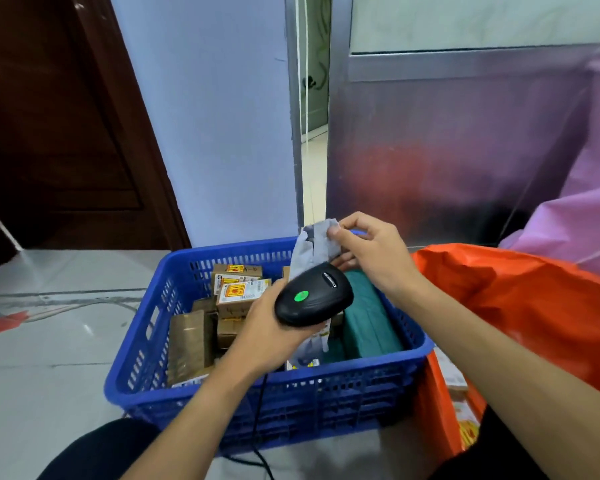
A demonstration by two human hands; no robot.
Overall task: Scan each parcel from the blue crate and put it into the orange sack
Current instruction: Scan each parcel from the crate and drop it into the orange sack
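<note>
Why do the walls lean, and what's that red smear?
Head view: the wide-angle lens tilts the wall; the red smear is likely the orange sack mirrored in the metal panel; the floor shows soft glare; the scanner and grey parcel look sharp.

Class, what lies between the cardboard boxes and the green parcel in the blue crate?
Head view: the black scanner in the left hand, in front of the grey parcel pinched by the right hand.

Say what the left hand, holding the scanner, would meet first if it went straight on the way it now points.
Most likely the grey parcel that the right hand pinches above the blue crate; the scanner overlaps it in this view, though depth is unclear.
</note>
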